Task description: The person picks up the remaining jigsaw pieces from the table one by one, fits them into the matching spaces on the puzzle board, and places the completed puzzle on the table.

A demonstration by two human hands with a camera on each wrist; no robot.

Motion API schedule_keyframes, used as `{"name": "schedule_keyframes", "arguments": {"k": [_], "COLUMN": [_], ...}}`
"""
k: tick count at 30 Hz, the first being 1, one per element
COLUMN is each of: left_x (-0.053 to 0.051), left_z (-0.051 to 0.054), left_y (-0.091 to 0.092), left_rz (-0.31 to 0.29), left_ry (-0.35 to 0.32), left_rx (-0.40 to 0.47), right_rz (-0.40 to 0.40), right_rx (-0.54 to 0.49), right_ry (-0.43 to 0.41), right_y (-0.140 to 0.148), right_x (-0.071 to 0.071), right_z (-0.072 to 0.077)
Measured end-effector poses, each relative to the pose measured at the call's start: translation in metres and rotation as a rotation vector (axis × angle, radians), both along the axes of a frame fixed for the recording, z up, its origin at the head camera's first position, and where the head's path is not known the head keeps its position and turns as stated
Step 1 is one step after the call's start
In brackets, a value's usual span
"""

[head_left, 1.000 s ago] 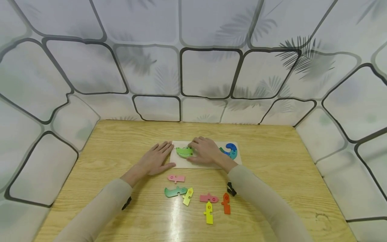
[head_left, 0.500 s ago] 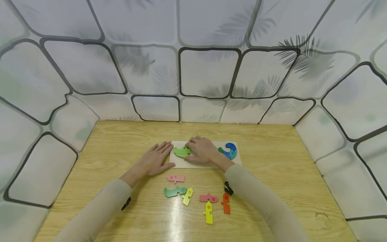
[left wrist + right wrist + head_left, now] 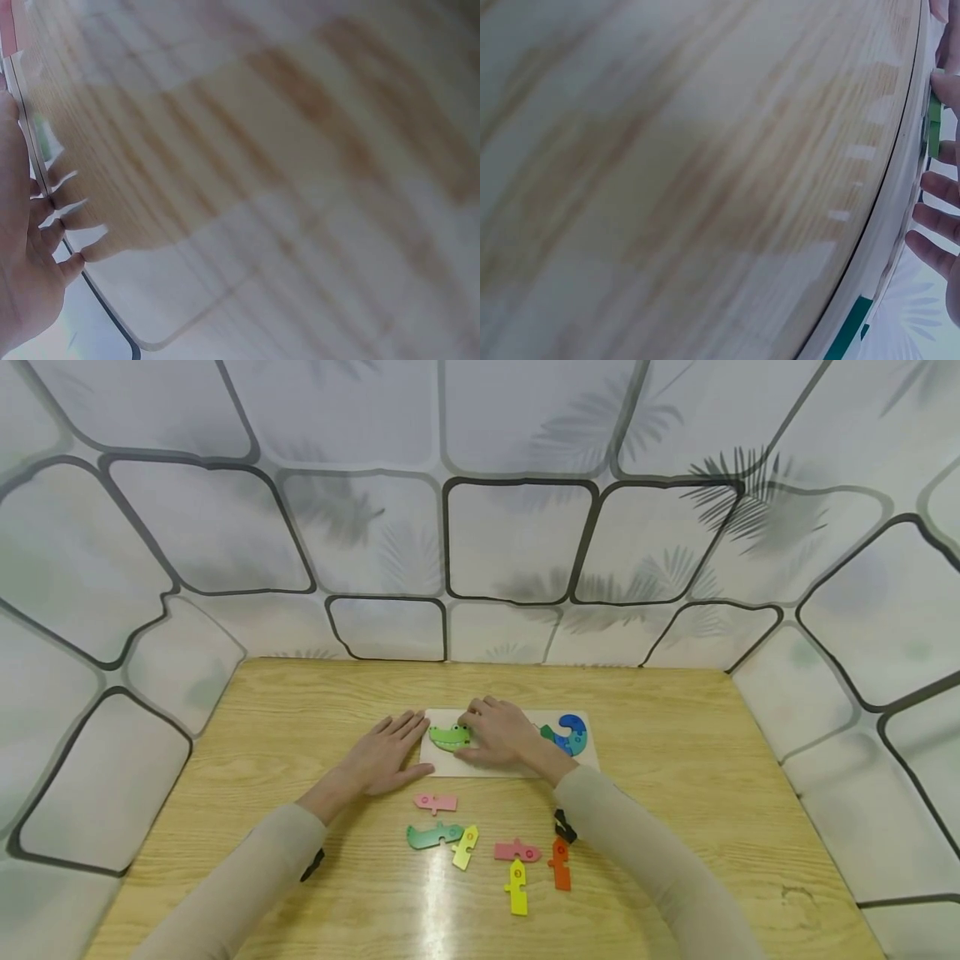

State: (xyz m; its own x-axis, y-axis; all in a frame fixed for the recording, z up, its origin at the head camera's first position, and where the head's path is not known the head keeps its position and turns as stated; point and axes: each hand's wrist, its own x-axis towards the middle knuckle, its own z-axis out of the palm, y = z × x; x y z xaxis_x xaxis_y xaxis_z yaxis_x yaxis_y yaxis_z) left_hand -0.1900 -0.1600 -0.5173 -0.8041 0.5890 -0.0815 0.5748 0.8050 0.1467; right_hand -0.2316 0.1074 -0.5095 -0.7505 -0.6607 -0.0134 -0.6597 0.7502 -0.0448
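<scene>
A green crocodile-head puzzle piece (image 3: 448, 738) lies at the left part of a white puzzle board (image 3: 450, 767). My right hand (image 3: 497, 735) grips its right end between thumb and fingers, hiding the middle of the board. The right wrist view also catches a green edge of the piece (image 3: 934, 127) by the thumb. My left hand (image 3: 386, 756) lies flat with straight fingers, its fingertips and thumb touching the board's left edge. Blue pieces forming a curled tail (image 3: 576, 737) sit at the board's right end, with a dark green piece (image 3: 547, 732) beside them.
Loose puzzle pieces lie nearer on the wooden table (image 3: 675, 735): pink (image 3: 436, 802), green (image 3: 435, 836), pale yellow (image 3: 465, 847), darker pink (image 3: 517, 852), bright yellow (image 3: 517, 887) and orange (image 3: 560, 863). The orange one is close to the right sleeve (image 3: 622, 835). Patterned walls enclose the table.
My right hand has slid the crocodile-head piece slightly left along the board, mostly in the first half second. The left hand stays in place.
</scene>
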Motion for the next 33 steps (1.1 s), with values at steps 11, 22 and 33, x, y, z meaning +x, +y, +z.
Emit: {"name": "schedule_keyframes", "arguments": {"k": [11, 22, 33], "left_x": [0.0000, 0.0004, -0.0010], "left_z": [-0.0016, -0.0019, -0.0053], "left_y": [0.0003, -0.0001, -0.0007], "left_rz": [0.001, 0.001, 0.003], "left_ry": [0.004, 0.003, 0.010], "left_rx": [-0.004, 0.002, -0.010], "right_rz": [0.019, 0.021, 0.014], "right_rx": [0.007, 0.012, 0.025], "right_ry": [0.010, 0.000, 0.011], "right_y": [-0.0011, -0.0013, -0.0007], "right_x": [-0.0026, -0.0007, -0.0013], "right_z": [-0.0033, -0.0014, -0.0057]}}
